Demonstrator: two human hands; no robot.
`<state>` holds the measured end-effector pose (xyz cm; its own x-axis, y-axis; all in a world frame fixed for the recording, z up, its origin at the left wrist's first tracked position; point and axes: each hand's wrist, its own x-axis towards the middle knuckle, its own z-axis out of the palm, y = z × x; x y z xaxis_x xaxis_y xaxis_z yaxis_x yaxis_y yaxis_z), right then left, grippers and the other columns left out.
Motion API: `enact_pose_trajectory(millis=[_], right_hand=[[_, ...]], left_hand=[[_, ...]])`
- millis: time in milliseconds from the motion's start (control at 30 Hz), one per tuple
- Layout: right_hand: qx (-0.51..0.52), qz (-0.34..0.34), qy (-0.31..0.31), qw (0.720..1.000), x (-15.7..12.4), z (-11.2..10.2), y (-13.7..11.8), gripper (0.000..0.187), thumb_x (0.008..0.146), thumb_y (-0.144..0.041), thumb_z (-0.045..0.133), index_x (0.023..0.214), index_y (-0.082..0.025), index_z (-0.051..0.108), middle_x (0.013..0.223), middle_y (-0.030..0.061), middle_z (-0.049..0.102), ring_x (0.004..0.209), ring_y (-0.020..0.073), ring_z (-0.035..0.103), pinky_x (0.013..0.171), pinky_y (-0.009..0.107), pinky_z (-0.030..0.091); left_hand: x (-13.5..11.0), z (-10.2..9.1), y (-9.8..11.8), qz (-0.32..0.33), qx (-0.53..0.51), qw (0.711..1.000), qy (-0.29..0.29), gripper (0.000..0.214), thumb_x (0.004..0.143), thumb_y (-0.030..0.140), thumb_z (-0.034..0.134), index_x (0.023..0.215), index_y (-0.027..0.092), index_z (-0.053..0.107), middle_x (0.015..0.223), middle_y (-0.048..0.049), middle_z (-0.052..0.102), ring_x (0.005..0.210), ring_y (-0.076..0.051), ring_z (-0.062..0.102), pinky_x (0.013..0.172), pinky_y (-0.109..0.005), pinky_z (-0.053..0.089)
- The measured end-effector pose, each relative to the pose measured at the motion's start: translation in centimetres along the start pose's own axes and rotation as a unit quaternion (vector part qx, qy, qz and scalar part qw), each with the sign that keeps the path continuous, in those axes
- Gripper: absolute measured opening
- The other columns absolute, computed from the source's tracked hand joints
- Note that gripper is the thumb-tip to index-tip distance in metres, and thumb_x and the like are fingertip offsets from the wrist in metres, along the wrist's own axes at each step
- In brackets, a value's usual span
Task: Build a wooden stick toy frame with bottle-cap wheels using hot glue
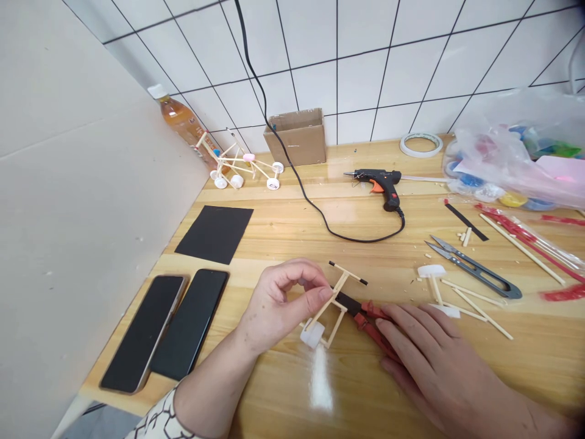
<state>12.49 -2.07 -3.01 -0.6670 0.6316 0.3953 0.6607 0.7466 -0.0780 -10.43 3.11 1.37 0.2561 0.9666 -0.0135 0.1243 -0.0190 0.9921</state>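
Note:
My left hand (283, 299) pinches a small frame of thin wooden sticks (336, 299) between thumb and fingers, just above the wooden table (292, 231). The frame has a white cap wheel (312, 334) at its lower end and a crossbar with black tips (348, 273) on top. My right hand (425, 353) closes over red-handled pliers (365, 317), whose dark jaws meet the stick frame at its middle.
A black glue gun (381, 182) with its cord lies at centre back beside a cardboard box (297, 135). A finished stick model (240, 166) and a bottle (185, 122) stand back left. Two phones (167, 326), black paper (214, 233), snips (473, 267), loose sticks, tape roll (421, 144) and plastic bags (516, 158) surround.

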Motion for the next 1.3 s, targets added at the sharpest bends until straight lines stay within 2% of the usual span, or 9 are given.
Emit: enact_pose_trajectory(millis=[567,767,900,967,1133,1300], right_hand=[[-0.012,-0.005,0.009,1.0,0.1,-0.1,0.0,0.028,0.089,-0.017,0.042,0.107,-0.008,0.061,0.105,0.0143,0.067,0.096,0.0277,0.059,0.081,0.045,0.041],[-0.016,-0.006,0.008,1.0,0.0,-0.1,0.0,0.028,0.088,-0.017,0.042,0.107,-0.007,0.061,0.105,0.0144,0.067,0.095,0.0279,0.059,0.08,0.047,0.044],[-0.019,-0.014,0.002,1.0,0.2,-0.4,0.1,0.029,0.088,-0.017,0.041,0.107,-0.007,0.061,0.105,0.0144,0.068,0.093,0.0273,0.06,0.078,0.046,0.045],[-0.017,-0.013,-0.003,1.0,0.3,-0.4,0.1,0.029,0.088,-0.017,0.041,0.108,-0.008,0.061,0.106,0.0144,0.067,0.094,0.0273,0.06,0.078,0.046,0.046],[-0.016,-0.003,0.001,1.0,0.4,-0.7,0.0,0.029,0.087,-0.019,0.043,0.107,-0.007,0.061,0.106,0.0156,0.067,0.094,0.0282,0.06,0.078,0.046,0.046],[0.025,0.017,0.001,1.0,1.1,-2.3,0.0,0.028,0.086,-0.02,0.046,0.107,-0.009,0.06,0.108,0.0163,0.064,0.097,0.0269,0.057,0.079,0.043,0.047]], left_hand=[[-0.1,0.0,-0.2,-0.005,-0.009,1.0,0.007,0.008,0.075,0.022,0.067,0.072,0.015,0.065,0.075,-0.0035,0.062,0.072,-0.013,0.056,0.068,-0.025,0.043],[-0.3,-1.4,1.0,-0.015,0.011,1.0,0.005,0.016,0.07,0.027,0.071,0.079,0.015,0.065,0.081,-0.0041,0.061,0.074,-0.014,0.053,0.07,-0.027,0.043],[-0.5,-2.6,2.0,-0.026,0.109,0.99,-0.089,0.058,0.049,0.029,0.085,0.102,0.021,0.062,0.099,-0.0044,0.059,0.084,-0.017,0.051,0.08,-0.031,0.042],[-0.6,-2.8,2.1,-0.029,0.152,0.98,-0.121,0.069,0.045,0.029,0.087,0.108,0.023,0.058,0.106,-0.0043,0.058,0.088,-0.019,0.051,0.083,-0.031,0.041],[-0.7,-3.0,2.2,-0.021,0.186,0.973,-0.136,0.07,0.048,0.031,0.085,0.111,0.024,0.055,0.11,-0.0039,0.056,0.091,-0.018,0.05,0.085,-0.031,0.041],[-0.9,-3.6,2.8,-0.032,0.213,0.966,-0.146,0.067,0.05,0.028,0.084,0.11,0.023,0.054,0.107,-0.0029,0.057,0.092,-0.018,0.051,0.086,-0.032,0.041]])
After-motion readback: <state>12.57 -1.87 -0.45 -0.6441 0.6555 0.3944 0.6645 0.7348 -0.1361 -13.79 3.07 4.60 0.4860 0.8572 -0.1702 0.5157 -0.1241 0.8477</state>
